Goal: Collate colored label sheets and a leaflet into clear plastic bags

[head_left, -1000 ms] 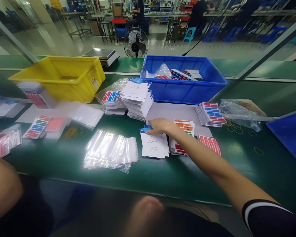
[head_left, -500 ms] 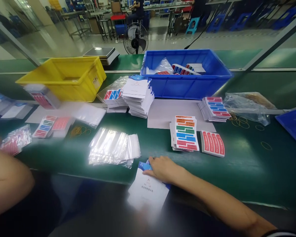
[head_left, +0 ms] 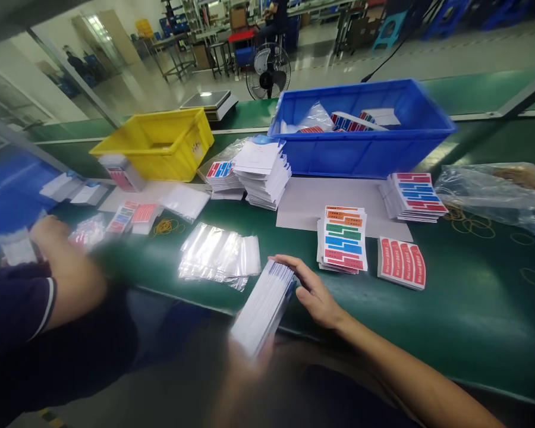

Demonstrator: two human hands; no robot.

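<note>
My right hand (head_left: 312, 289) holds a stack of white booklets (head_left: 264, 309) with blue corners, tilted on edge over the front edge of the green table (head_left: 463, 309). Its fingers lie along the stack's upper right side. The lower end of the stack is blurred. Just left of it lies a pile of clear zip bags (head_left: 220, 257). Sheets of coloured stickers (head_left: 343, 238) and red stickers (head_left: 402, 262) lie just beyond my right hand. My left hand (head_left: 49, 230) is far left and blurred, beside a bagged sticker packet (head_left: 88, 232). I cannot tell whether it grips anything.
At the back stand a yellow bin (head_left: 160, 145) and a blue bin (head_left: 361, 128) with packets inside. A tall booklet pile (head_left: 264, 172), a grey sheet (head_left: 303, 202), more sticker stacks (head_left: 414, 195), rubber bands (head_left: 466, 223) and a plastic bag (head_left: 494, 193) lie around.
My right hand pulled the booklets from beside the coloured stickers to the table's front edge and tipped them up on edge. My head turned left; my left arm reached forward.
</note>
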